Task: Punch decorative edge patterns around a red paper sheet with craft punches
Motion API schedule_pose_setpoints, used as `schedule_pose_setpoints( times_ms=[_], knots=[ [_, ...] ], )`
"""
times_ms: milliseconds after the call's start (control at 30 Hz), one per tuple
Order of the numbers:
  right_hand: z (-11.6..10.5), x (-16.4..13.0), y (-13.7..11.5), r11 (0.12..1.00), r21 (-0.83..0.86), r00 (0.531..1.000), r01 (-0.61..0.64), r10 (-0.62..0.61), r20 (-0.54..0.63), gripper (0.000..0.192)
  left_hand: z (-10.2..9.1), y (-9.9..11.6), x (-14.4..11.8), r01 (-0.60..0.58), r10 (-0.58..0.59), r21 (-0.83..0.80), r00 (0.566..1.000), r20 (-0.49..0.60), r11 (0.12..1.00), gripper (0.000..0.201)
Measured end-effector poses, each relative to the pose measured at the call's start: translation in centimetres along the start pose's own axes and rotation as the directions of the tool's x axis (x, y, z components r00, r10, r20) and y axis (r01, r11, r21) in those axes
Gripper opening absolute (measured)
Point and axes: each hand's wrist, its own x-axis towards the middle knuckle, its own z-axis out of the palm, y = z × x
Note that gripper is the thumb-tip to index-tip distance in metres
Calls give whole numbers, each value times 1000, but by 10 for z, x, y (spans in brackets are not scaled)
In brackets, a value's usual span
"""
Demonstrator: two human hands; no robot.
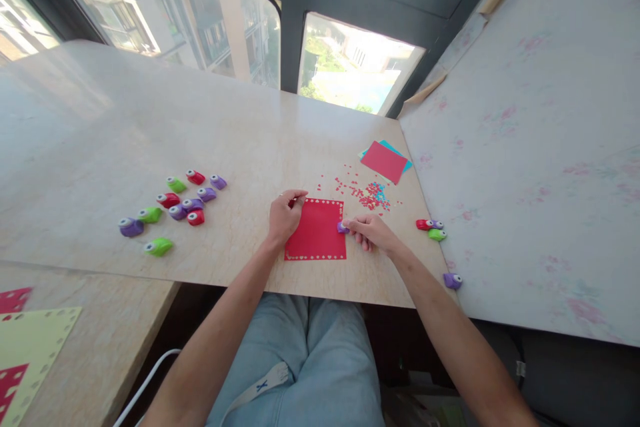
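A red paper square (317, 232) with small holes punched along its edges lies flat on the beige tabletop (240, 140) in front of me. My left hand (284, 217) rests on its upper left corner, fingers pinching the top edge. My right hand (369, 232) grips a small purple paper punch (343, 227) at the sheet's right edge.
Several red, green and purple punches (173, 208) lie to the left, three more (431, 228) to the right, and one purple punch (453, 280) near the front edge. Red and blue confetti (367, 195) and red-on-blue sheets (385, 161) lie behind. Punched sheets (30, 347) sit at lower left.
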Motion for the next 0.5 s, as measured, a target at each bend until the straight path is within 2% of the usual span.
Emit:
schedule_pose_setpoints(
  times_ms=[333,500],
  knots=[
    [0,1,-7,995,-93,999,-40,41,3,44,0,1,-1,-7,7,3,1000,-4,1000,20],
    [-2,2,-8,989,-148,1000,-18,18,-3,45,1,-2,-1,-18,18,6,1000,-3,1000,20]
  ],
)
